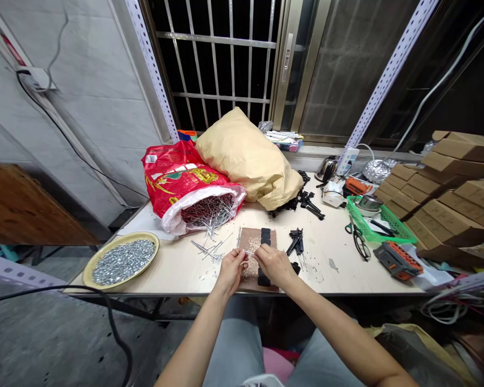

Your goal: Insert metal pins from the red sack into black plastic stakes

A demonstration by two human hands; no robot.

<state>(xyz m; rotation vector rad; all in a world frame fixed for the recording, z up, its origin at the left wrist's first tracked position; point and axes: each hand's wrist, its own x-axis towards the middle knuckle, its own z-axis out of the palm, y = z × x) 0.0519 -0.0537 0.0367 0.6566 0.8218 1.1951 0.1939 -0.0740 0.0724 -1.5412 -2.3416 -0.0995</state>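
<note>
My left hand (233, 267) and my right hand (272, 263) meet over a brown board (250, 239) near the table's front edge. Both hands pinch a thin metal pin (248, 252) held crosswise between them. Small black plastic pieces (265, 235) lie on the board beside my right hand. Loose metal pins (210, 246) are scattered just left of the board, spilling from a red bag (177, 183) with a white liner.
A yellow dish (89, 271) of small metal parts sits at the table's front left. A tan sack (246, 156) lies behind the board. More black clips (296, 241), scissors (358, 239), a green tray (377, 234), an orange-grey tool (397, 259) and stacked cardboard boxes (447, 199) fill the right.
</note>
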